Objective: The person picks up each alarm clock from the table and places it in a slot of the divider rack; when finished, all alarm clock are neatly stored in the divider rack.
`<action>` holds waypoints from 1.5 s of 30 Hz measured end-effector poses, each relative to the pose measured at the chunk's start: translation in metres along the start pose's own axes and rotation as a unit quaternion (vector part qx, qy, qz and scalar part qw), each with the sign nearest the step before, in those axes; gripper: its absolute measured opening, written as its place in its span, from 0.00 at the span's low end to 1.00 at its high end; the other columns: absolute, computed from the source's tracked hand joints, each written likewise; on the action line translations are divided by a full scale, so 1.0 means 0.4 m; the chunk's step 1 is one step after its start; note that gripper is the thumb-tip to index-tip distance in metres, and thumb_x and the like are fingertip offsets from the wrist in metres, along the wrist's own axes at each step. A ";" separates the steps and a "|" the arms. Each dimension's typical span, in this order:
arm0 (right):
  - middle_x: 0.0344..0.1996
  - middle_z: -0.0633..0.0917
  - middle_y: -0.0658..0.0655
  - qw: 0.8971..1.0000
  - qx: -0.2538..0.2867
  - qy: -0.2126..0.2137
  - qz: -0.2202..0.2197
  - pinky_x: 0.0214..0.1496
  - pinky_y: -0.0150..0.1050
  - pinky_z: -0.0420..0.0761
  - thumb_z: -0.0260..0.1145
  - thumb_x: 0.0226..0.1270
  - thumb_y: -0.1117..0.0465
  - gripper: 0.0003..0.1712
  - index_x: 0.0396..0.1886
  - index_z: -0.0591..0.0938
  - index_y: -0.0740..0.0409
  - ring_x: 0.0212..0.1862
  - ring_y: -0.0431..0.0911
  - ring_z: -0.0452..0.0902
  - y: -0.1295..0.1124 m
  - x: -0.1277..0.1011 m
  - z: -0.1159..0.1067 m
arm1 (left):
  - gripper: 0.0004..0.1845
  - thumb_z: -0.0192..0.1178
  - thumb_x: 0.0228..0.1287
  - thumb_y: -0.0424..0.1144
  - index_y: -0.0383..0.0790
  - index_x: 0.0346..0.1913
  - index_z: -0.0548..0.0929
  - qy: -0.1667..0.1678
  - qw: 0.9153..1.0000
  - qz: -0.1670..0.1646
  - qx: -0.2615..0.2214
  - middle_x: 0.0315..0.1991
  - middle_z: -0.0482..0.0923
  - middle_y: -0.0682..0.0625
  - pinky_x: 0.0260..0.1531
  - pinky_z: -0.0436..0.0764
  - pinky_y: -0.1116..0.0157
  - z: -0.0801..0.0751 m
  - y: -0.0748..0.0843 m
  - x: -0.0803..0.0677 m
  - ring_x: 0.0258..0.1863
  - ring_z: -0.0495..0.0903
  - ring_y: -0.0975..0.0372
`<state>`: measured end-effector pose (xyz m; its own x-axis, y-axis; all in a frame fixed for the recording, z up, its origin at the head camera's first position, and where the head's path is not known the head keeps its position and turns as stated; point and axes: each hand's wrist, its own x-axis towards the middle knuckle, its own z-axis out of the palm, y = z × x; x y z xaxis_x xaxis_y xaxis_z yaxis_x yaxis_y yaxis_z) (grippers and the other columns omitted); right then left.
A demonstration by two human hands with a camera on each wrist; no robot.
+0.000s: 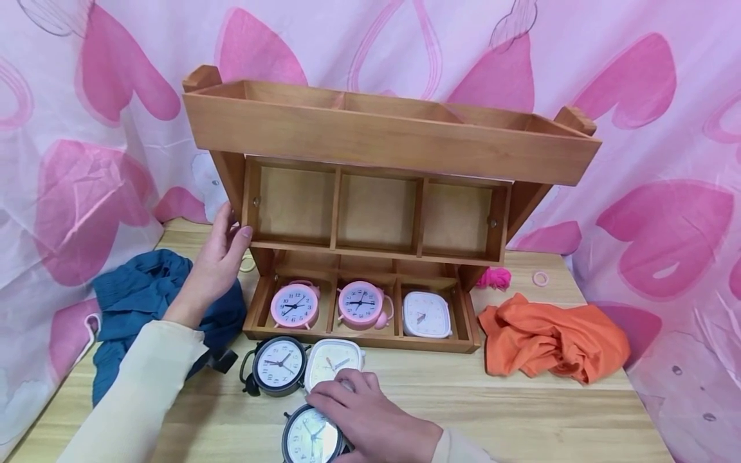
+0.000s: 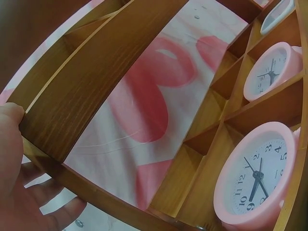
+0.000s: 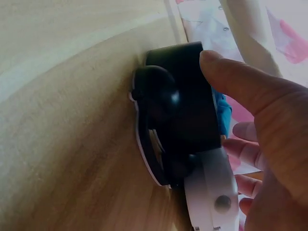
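Wood shelf (image 1: pixel 382 138) stands on the table (image 1: pixel 521 411), and the left hand (image 1: pixel 217 260) rests on its left side with straight fingers. Two pink clocks (image 1: pixel 295 305) and one white clock (image 1: pixel 427 315) lie in its bottom tray. In front, the right hand (image 1: pixel 370 418) has its fingers curled around a black clock (image 1: pixel 309 437).

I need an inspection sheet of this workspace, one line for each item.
Surface: wooden table, light grain.
Job's things: wooden shelf; bottom row holds two pink clocks and a white square clock. In front lie a black clock, a white clock, another black clock.
Clutter: blue cloth, orange cloth, pink ring.
Grippers: left hand touches the shelf's side; right hand rests on the front clocks.
Cables: nothing seen.
Surroundings: pink heart curtain.
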<state>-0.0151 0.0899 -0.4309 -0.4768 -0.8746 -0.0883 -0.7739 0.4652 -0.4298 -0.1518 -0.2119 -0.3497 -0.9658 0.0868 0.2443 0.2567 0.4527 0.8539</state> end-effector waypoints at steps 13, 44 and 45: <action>0.75 0.57 0.38 0.998 -0.005 -0.053 -0.033 0.74 0.55 0.55 0.57 0.61 0.27 0.52 0.79 0.48 0.36 0.77 0.48 0.44 -0.003 0.020 0.028 | 0.36 0.45 0.78 0.50 0.63 0.78 0.38 0.001 1.000 -0.002 -0.004 0.79 0.46 0.50 0.66 0.65 0.43 0.001 -0.009 -0.004 0.77 0.53 0.45; 0.66 0.69 0.68 0.846 -0.063 0.520 0.101 0.69 0.54 0.66 0.80 0.37 0.59 0.56 0.71 0.67 0.62 0.68 0.59 0.62 0.154 -0.149 -0.393 | 0.36 0.45 0.78 0.49 0.63 0.78 0.39 0.001 1.000 0.005 -0.006 0.79 0.46 0.50 0.66 0.65 0.42 0.000 -0.013 0.005 0.76 0.54 0.45; 0.66 0.69 0.68 0.838 -0.070 0.531 0.107 0.68 0.53 0.66 0.80 0.39 0.58 0.55 0.71 0.67 0.62 0.68 0.59 0.61 0.168 -0.152 -0.406 | 0.36 0.45 0.78 0.49 0.63 0.78 0.39 0.001 1.000 0.004 -0.005 0.79 0.46 0.50 0.66 0.65 0.42 0.000 -0.013 0.004 0.76 0.53 0.45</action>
<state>-0.1058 0.1966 -0.3086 -0.6553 -0.1889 0.7314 -0.6292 0.6722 -0.3901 -0.1547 -0.2142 -0.3538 -0.9639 0.0885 0.2512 0.2640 0.4425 0.8570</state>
